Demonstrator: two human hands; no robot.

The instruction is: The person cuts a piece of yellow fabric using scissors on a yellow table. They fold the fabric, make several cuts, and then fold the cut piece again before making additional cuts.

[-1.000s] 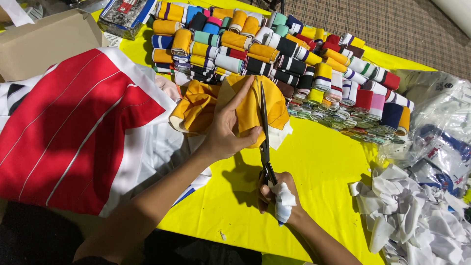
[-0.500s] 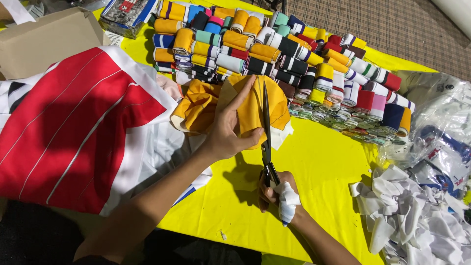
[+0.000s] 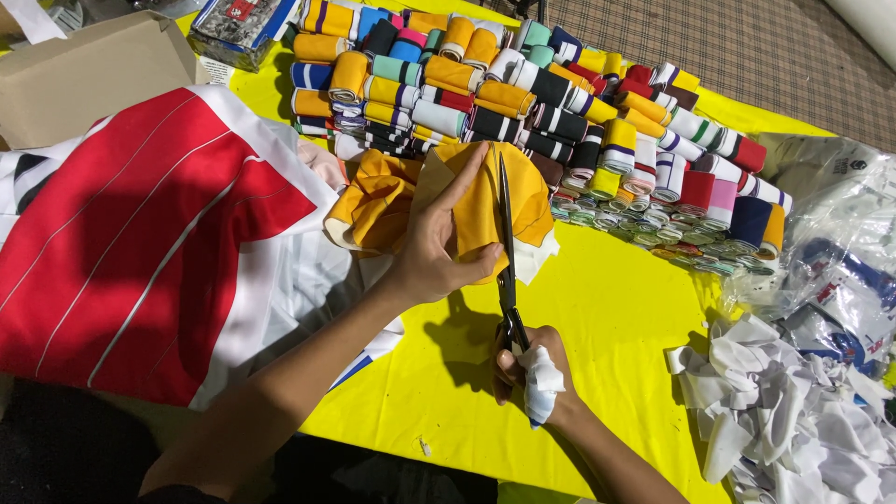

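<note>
My left hand (image 3: 439, 247) still pins the orange fabric piece (image 3: 485, 201) on the yellow worktop (image 3: 616, 317) while my right hand (image 3: 532, 369), gripping the scissors (image 3: 505, 252), has barely advanced the closed blades, so the cut seems mid-stroke.

Two bare forearms, no sleeves in view — right hand (image 3: 532, 373) with one finger wrapped in white cloth.

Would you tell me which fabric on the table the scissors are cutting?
The orange-yellow piece held up by the left hand; the scissors in the right hand run along it. The red and white cloth lies flat, untouched.
</note>
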